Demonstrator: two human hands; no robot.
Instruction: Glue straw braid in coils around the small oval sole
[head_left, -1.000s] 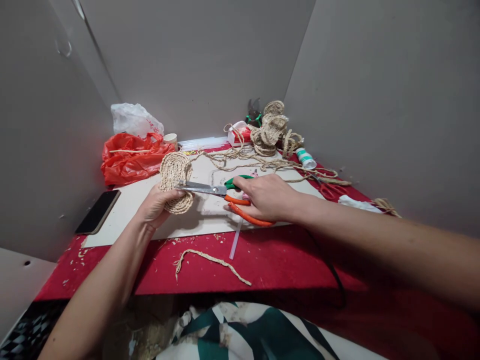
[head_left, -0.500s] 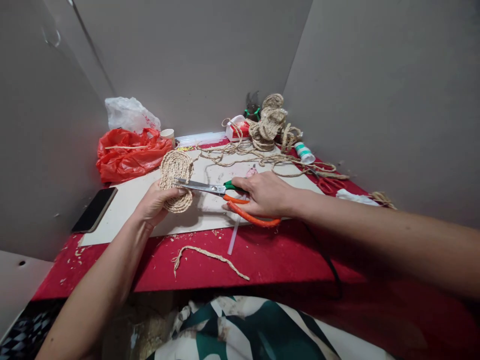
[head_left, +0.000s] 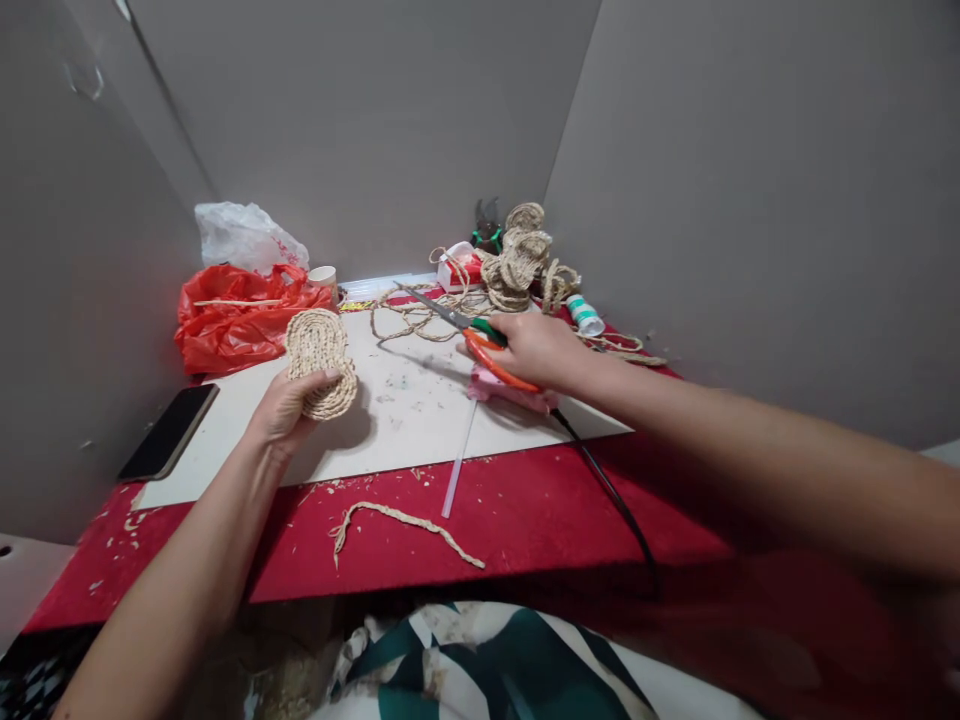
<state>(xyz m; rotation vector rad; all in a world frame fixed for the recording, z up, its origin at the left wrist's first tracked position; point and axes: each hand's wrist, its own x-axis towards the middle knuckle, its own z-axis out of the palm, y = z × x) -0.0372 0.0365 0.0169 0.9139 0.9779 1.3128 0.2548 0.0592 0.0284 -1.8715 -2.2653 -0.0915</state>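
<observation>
My left hand [head_left: 289, 405] grips a sole-shaped piece of coiled, braided straw [head_left: 319, 345], its thumb lying across the lower part. The piece is held upright above the left side of a white board [head_left: 397, 420]. Scissors [head_left: 450, 318] with green and orange handles are in my right hand [head_left: 544, 350], the blades pointing up and left, apart from the straw piece. Below that hand lies a pink glue gun [head_left: 517, 390], partly hidden, with a black cord and a clear glue stick [head_left: 459, 465] sticking out. Loops of straw cord [head_left: 409, 325] lie beyond the blades.
A phone [head_left: 169, 432] lies at left, near red [head_left: 240, 340] and white [head_left: 247, 235] plastic bags and a paper cup [head_left: 323, 280]. Bundled straw rope [head_left: 521, 262], pliers [head_left: 487, 225], a red-and-white box [head_left: 459, 268] and a tape roll [head_left: 585, 315] stand behind. A cord scrap [head_left: 409, 518] lies in front.
The scissors have moved away from the straw piece, upward and right of it, over the board. The straw piece stays in my left hand. The whole view has shifted slightly.
</observation>
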